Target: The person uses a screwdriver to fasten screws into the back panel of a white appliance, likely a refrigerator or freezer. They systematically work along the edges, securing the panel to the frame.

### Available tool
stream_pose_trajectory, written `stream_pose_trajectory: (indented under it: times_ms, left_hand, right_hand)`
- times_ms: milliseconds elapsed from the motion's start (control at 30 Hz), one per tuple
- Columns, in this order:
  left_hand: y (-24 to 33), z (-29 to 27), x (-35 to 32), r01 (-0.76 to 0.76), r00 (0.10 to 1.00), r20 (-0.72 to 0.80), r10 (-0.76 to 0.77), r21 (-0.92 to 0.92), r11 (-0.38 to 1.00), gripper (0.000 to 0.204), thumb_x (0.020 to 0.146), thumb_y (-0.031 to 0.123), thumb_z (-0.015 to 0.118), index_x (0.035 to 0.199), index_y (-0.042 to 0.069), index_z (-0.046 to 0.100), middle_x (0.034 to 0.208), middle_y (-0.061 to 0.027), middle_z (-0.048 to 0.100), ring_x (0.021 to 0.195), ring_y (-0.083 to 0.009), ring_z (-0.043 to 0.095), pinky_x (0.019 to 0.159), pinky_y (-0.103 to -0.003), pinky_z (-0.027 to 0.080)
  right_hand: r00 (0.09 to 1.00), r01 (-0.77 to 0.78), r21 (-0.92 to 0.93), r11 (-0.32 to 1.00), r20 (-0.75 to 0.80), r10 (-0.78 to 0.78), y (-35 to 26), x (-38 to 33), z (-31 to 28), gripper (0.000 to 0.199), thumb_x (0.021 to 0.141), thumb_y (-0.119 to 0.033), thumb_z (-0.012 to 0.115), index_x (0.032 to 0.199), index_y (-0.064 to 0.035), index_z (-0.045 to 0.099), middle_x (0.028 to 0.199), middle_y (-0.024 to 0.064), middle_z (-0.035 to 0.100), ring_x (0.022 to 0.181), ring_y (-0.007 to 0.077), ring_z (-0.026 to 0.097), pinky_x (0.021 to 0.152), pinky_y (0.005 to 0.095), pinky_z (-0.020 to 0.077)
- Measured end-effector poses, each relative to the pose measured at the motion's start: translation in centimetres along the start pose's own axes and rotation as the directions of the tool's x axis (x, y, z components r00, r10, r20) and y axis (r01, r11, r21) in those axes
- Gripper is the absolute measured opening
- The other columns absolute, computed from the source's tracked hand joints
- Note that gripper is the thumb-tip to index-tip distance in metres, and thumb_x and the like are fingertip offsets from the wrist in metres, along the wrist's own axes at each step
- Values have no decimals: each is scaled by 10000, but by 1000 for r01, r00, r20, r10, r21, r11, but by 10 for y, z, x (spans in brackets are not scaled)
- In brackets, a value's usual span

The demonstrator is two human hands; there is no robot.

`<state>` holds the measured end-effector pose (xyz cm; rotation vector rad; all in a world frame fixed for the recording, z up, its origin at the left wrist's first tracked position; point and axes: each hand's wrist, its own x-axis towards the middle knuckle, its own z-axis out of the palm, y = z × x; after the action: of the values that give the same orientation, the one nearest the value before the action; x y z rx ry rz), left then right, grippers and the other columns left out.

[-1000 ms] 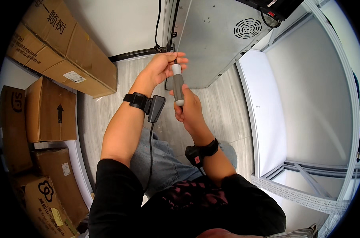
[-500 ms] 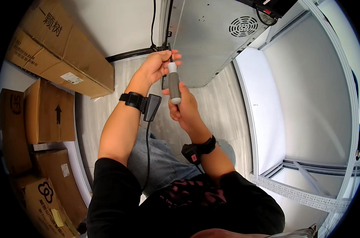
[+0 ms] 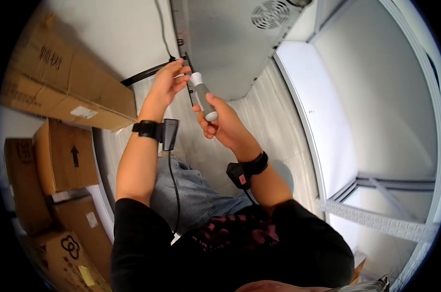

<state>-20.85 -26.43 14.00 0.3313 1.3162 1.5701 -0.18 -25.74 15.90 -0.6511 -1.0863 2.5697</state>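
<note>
My right hand [image 3: 226,125] is closed around the lower part of a screwdriver [image 3: 201,92] with a grey handle and pale ends. Its dark shaft points up and left along the edge of a grey metal cabinet [image 3: 220,53]; where the tip sits is too blurred to tell. Beside the shaft, my left hand [image 3: 166,83] reaches up to the same edge. The left fingers are stretched out and slightly apart, and I see nothing held in them.
Tall cardboard boxes [image 3: 79,80] stand at the left, with smaller cartons [image 3: 67,155] stacked nearer. A black cable [image 3: 163,29] hangs along the wall beside the cabinet. To the right is a white shelf frame [image 3: 322,117]. Cords run from the bands on both wrists.
The left fingers have come off the screwdriver's shaft. The screwdriver now leans more to the left, still in my right hand. The view has shifted, so the cabinet appears higher and farther left.
</note>
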Motion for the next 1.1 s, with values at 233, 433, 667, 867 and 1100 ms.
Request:
stream_pose_trajectory:
  times_ms: [233, 433, 667, 867, 1100]
  left_hand:
    - [-4, -14, 6, 43, 998, 40, -43, 19, 999, 292, 900, 237, 549, 1136, 66, 543, 997, -50, 611, 812, -155, 601, 668, -246, 500]
    - [-14, 86, -25, 136, 780, 625, -31, -121, 983, 532, 889, 380, 539, 1265, 27, 411, 1215, -160, 503, 1149, -332, 478, 924, -418, 436]
    - [-32, 301, -118, 410, 45, 998, -48, 25, 912, 847, 840, 481, 549, 1436, 183, 26, 1427, -92, 250, 1196, -380, 406, 984, -694, 196]
    - [-97, 391, -96, 659, -180, 976, -121, 211, 722, 785, 861, 430, 535, 1434, 185, 57, 1361, -64, 350, 1142, -353, 482, 973, -647, 246]
    - [-136, 454, -45, 625, 44, 990, -137, 80, 777, 747, 862, 358, 569, 1428, 132, 138, 1317, -59, 407, 1178, -296, 449, 978, -552, 312]
  right_hand:
    - [999, 43, -117, 992, -20, -46, -11, -38, -66, 410, 930, -362, 431, 1094, 8, 496, 692, 98, 572, 489, 127, 473, 508, 272, 422]
    - [938, 100, -2, 995, -332, -95, -4, -104, -188, 468, 915, -303, 468, 1260, 1, 386, 756, 135, 613, 538, 132, 512, 572, 284, 464]
    - [648, 385, 95, 918, -737, -195, 20, -183, -291, 465, 916, -289, 464, 1273, -1, 384, 720, 107, 594, 535, 128, 515, 527, 277, 445]
    - [537, 359, 175, 917, -842, -50, 44, -228, -358, 467, 925, -290, 446, 1291, -10, 371, 709, 98, 574, 535, 125, 506, 538, 271, 443]
    - [555, 391, 225, 892, -831, -33, 32, -241, -409, 431, 913, -242, 465, 1277, -23, 393, 749, 106, 594, 561, 136, 533, 542, 278, 456]
